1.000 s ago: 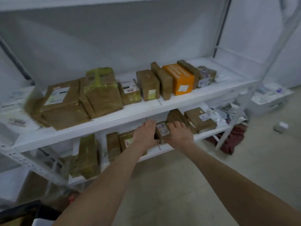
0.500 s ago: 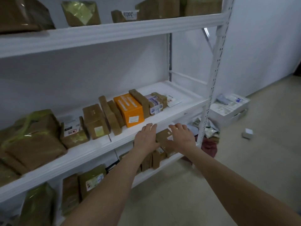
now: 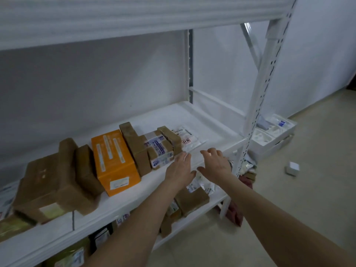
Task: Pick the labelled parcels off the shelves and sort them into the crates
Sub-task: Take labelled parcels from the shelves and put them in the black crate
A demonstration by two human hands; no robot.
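**Both hands open over the shelf's front lip**

A row of parcels stands on the middle shelf (image 3: 212, 120). Each has its long axis running roughly 6 to 12 o'clock, with a short end facing the front lip. The orange box (image 3: 113, 160) shows a label on its near end. Brown parcels (image 3: 65, 170) lean at its 9 o'clock, and a taped parcel (image 3: 159, 149) sits toward its 3 o'clock, past one more brown one. A white packet (image 3: 189, 138) lies flat at the row's right end. From there bare board runs toward 3 o'clock as far as the post (image 3: 258, 112).

The left hand (image 3: 180, 170) hovers over the front lip, fingers straight and close together. Its tips are just beside the taped parcel's near corner, but whether they touch cannot be told. The right hand (image 3: 216, 163), at its 3 o'clock, is spread wide near the packet. Neither hand holds anything. More parcels show on the lower shelf (image 3: 192, 222) beneath the arms.
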